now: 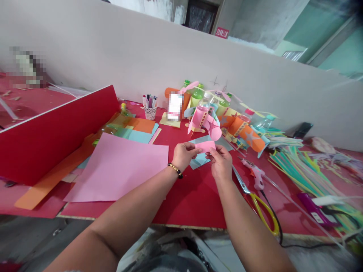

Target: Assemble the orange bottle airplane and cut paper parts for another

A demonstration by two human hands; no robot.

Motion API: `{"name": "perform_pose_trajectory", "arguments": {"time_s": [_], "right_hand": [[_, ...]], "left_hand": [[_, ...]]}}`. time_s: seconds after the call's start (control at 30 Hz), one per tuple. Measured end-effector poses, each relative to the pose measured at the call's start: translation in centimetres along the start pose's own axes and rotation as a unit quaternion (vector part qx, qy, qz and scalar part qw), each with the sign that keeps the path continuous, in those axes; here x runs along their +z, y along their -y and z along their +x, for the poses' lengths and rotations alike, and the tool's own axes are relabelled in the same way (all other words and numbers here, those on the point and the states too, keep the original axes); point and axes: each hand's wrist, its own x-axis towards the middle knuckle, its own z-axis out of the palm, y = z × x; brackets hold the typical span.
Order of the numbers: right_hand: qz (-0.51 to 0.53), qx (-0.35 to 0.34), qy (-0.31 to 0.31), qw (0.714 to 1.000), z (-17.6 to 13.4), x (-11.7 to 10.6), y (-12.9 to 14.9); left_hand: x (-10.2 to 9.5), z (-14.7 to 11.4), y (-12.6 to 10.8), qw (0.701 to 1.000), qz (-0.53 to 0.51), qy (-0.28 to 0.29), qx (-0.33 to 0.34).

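A small pink paper strip (206, 146) is stretched between my two hands above the red table. My left hand (183, 155), with a beaded bracelet (176, 170) at the wrist, pinches its left end between thumb and fingers. At the right end, my right hand (220, 160) grips it the same way. Light blue paper (200, 161) lies under the hands. To the left rests a large pink paper sheet (127, 166). Yellow-handled scissors (265, 211) and a pink glue gun (257, 176) lie to the right of my right hand.
Decorated bottle planes (202, 113) stand at the back, beside a cup of pens (150, 111). Bundled pipe cleaners (300, 170) and a purple power strip (317, 211) cover the right side. A red divider (62, 132) edges the left; orange paper (53, 173) lies along it.
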Motion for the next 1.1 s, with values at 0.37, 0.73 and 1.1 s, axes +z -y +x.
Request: {"name": "perform_pose_trajectory", "arguments": {"time_s": [0.37,0.73,1.1], "right_hand": [[-0.004,-0.01,-0.001,1.0,0.04,-0.01,-0.03],[-0.01,-0.009,-0.022,1.0,0.05,0.19,0.2],[-0.001,-0.002,-0.045,0.999,0.26,0.12,-0.01]], "left_hand": [[-0.1,0.0,-0.02,0.998,0.052,-0.006,0.046],[-0.07,-0.12,-0.52,0.998,0.043,0.001,0.038],[-0.12,-0.22,-0.65,0.998,0.048,0.01,0.043]]}}
